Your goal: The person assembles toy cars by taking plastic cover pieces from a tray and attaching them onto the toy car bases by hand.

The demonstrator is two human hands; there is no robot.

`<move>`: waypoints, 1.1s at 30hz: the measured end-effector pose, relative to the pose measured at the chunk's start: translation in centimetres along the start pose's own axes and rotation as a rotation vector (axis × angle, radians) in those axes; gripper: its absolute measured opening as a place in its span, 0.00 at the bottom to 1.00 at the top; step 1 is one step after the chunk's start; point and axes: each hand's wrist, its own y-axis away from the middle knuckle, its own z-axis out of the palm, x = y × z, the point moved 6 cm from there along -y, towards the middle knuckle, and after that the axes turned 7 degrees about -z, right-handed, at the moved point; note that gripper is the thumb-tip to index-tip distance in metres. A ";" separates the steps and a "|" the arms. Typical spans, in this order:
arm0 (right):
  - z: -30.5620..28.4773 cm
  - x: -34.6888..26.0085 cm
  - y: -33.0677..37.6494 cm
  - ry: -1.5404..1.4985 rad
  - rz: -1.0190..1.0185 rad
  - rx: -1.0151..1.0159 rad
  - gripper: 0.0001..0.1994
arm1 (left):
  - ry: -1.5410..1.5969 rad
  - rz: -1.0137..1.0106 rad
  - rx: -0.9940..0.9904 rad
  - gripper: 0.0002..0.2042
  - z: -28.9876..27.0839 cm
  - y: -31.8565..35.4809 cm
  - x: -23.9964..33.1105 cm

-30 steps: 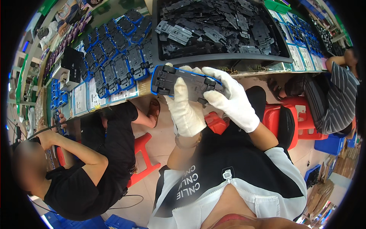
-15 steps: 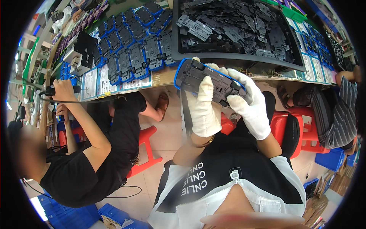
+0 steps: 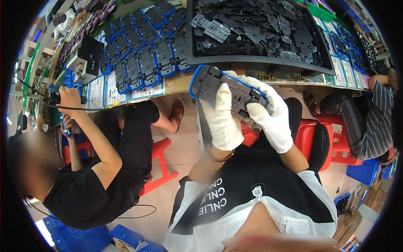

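Both my hands wear white gloves and hold one blue-edged black fixture plate (image 3: 210,84) just in front of the bench edge. My left hand (image 3: 222,119) grips it from below with fingers laid across its middle. My right hand (image 3: 270,113) clasps its right end. The plate is tilted, its left end free. Beyond it a large black tray (image 3: 193,59) holds a heap of several dark grey metal parts (image 3: 260,25).
Rows of blue-and-black fixtures (image 3: 147,54) lie on the bench at left. A co-worker in black (image 3: 96,176) sits to my left on a red stool (image 3: 161,159), holding a tool (image 3: 56,98). Another person in stripes (image 3: 369,122) sits right. Blue crates (image 3: 126,237) stand on the floor.
The view has swung so the bench and my hands sit further right and higher. The co-worker at left has raised an arm to the bench. My grip on the plate is unchanged.
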 end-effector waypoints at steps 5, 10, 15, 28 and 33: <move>-0.3 -3.1 -0.7 0.901 -0.602 -0.050 0.24 | 0.064 -0.029 0.070 0.17 -0.5 -0.3 -0.4; 0.3 -5.8 -1.2 0.959 -0.606 0.068 0.23 | 0.044 -0.142 0.081 0.15 -0.3 -0.3 -1.0; 0.0 -6.9 -2.4 0.946 -0.621 0.020 0.17 | 0.036 -0.239 0.100 0.18 -0.6 0.0 -0.6; 0.2 -5.6 -6.1 1.022 -0.605 -0.017 0.13 | 0.084 -0.344 0.112 0.16 -2.9 -0.2 0.4; 0.7 -4.5 -7.7 1.060 -0.591 -0.025 0.12 | 0.016 -0.366 0.062 0.16 -3.6 -0.7 0.5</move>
